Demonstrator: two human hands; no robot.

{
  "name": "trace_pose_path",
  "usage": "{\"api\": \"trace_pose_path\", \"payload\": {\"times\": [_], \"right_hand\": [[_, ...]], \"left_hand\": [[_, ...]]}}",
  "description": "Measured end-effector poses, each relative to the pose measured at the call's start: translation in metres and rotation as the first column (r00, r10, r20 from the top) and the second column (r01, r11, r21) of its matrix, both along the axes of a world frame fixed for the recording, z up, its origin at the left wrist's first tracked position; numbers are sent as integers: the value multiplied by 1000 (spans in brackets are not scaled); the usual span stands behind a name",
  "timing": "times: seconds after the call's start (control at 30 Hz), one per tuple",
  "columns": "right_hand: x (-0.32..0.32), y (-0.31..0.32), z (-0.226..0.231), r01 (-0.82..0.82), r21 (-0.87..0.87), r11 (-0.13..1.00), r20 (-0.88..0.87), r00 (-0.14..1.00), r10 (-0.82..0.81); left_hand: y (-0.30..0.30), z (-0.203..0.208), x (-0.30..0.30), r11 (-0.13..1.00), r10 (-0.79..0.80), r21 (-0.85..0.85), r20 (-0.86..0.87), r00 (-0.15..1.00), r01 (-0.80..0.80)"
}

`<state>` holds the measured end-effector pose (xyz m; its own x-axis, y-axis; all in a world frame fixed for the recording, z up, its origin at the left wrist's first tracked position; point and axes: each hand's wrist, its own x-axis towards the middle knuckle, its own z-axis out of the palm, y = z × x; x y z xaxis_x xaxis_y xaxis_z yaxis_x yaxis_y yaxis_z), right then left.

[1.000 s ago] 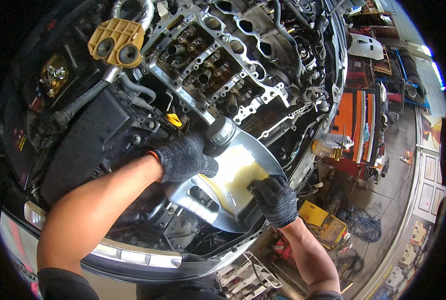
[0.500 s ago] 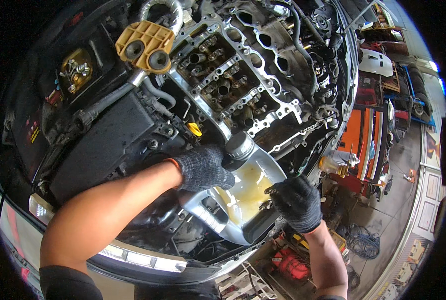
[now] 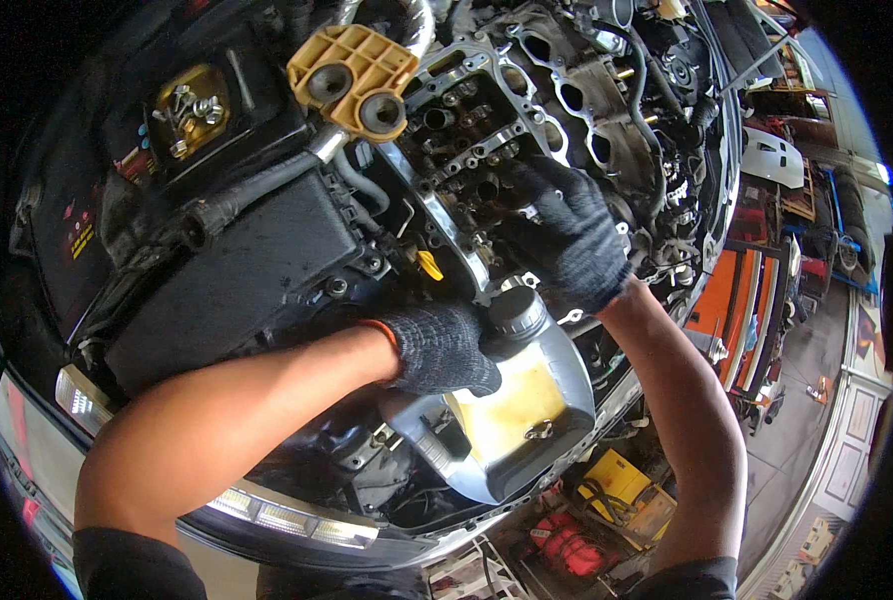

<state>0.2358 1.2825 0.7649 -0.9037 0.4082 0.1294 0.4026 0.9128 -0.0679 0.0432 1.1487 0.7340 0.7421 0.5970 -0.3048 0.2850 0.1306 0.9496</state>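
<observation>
The whole shot is basically an open engine bay (image 3: 267, 250) seen from above, front of the car toward the bottom of the view with the headlight strip (image 3: 277, 515) curving along the lower edge. Biggest thing in there is the bare cylinder head (image 3: 487, 130), cover off, valve gear and bolt holes all showing, running diagonally up to the right. Left of it sits a big black plastic housing (image 3: 237, 270) with a ribbed hose (image 3: 257, 195) across its top, and above that a yellowish plastic bracket (image 3: 352, 75) with two round sockets.

Next down in size is the grey oil jug (image 3: 517, 410), tilted, cap end up toward the engine, label face turned to the camera. It hangs over the front edge of the bay, just below the cylinder head. The black cap (image 3: 517, 310) is on it.

The left hand (image 3: 437, 350), in a dark knit glove, has its grip closed around the jug's upper left side near the neck, so it's carrying it. The right hand (image 3: 572, 235), same kind of glove, is off the jug and up on the cylinder head, fingers curled loosely and pressed down on the metal; can't tell whether it's pinching anything underneath.

Small stuff: a yellow dipstick handle (image 3: 430, 265) just left of the head, and a tray of loose bolts (image 3: 189, 110) top left.
</observation>
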Motion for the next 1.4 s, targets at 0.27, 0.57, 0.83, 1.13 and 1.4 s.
{"api": "trace_pose_path", "payload": {"times": [0.27, 0.57, 0.83, 1.13, 1.4], "right_hand": [[-22, 8, -52, -101, -4, 995, 76, 992, 101], [-40, 12, -84, -128, 159, 979, 259, 962, 84], [-42, 11, -92, 24, 61, 998, 223, 974, -37], [-34, 2, -52, 103, -29, 994, 85, 991, -100], [83, -96, 86, 346, -73, 935, 8, 938, -346]], "left_hand": [[-6, -11, 6, 995, 63, 75, 24, 998, -64], [-4, -12, 7, 1000, -10, -8, -16, 1000, 10], [-4, -13, 12, 992, -71, 97, -94, 993, 80], [-2, -11, 7, 1000, -9, 24, -45, 999, 10], [2, -10, 6, 997, -21, -71, -95, 995, 14]]}}
